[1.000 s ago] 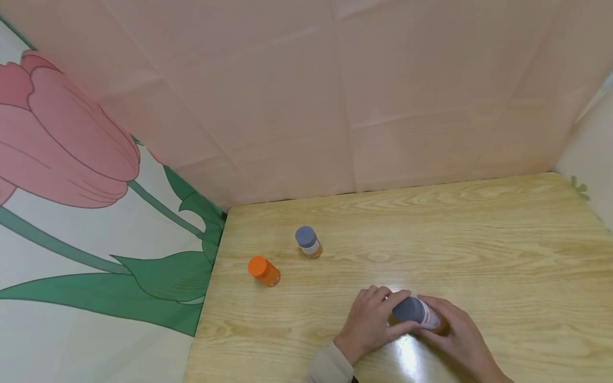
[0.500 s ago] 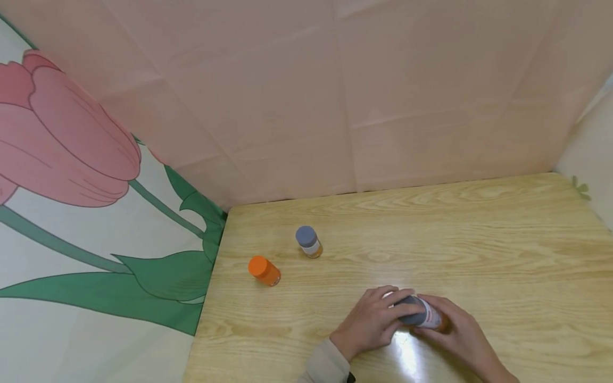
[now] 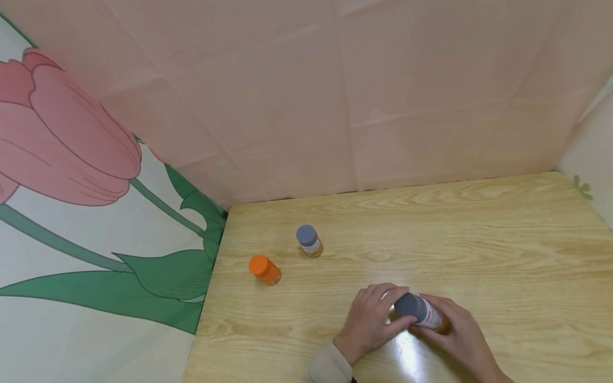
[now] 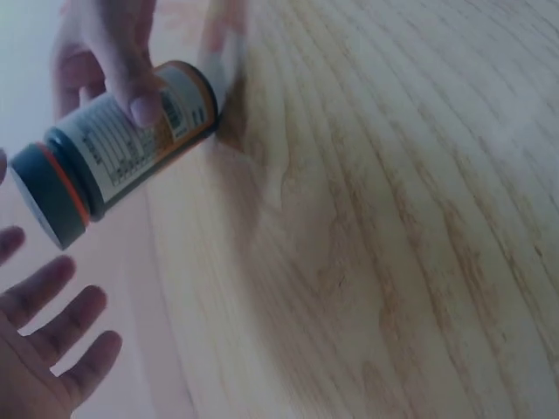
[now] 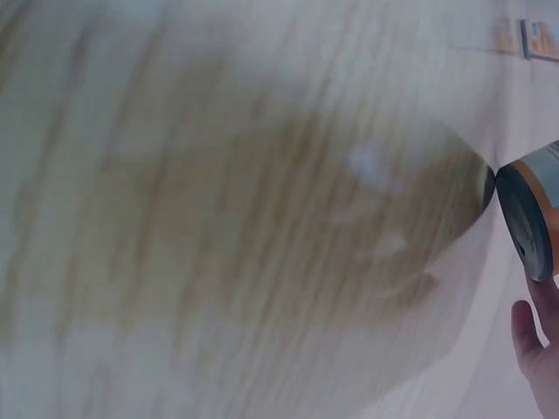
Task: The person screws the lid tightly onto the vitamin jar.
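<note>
My right hand point(image 3: 457, 332) grips a pill bottle point(image 3: 432, 317) around its body, with the thumb point(image 4: 144, 100) over the label. Tilted low over the table, the bottle has its dark grey-blue cap point(image 3: 410, 307) toward the left; an orange ring and a white label show in the left wrist view. My left hand point(image 3: 371, 322) is beside the cap, thumb and index finger on either side of it. In the left wrist view, its fingers point(image 4: 74, 319) are spread and stand apart from the cap. The bottle's base point(image 5: 524, 223) appears in the right wrist view, its edge at the tabletop.
A smaller grey-capped bottle point(image 3: 310, 242) and an orange bottle point(image 3: 265, 269) stand upright on the left part of the wooden table point(image 3: 503, 244). A pink cloth point(image 3: 287, 106) hangs behind the table, and a tulip-print panel point(image 3: 86, 133) stands at the left.
My left fingers turned over the cap half a second ago and have since swung back and spread around it. The right hand and its bottle have barely moved.
</note>
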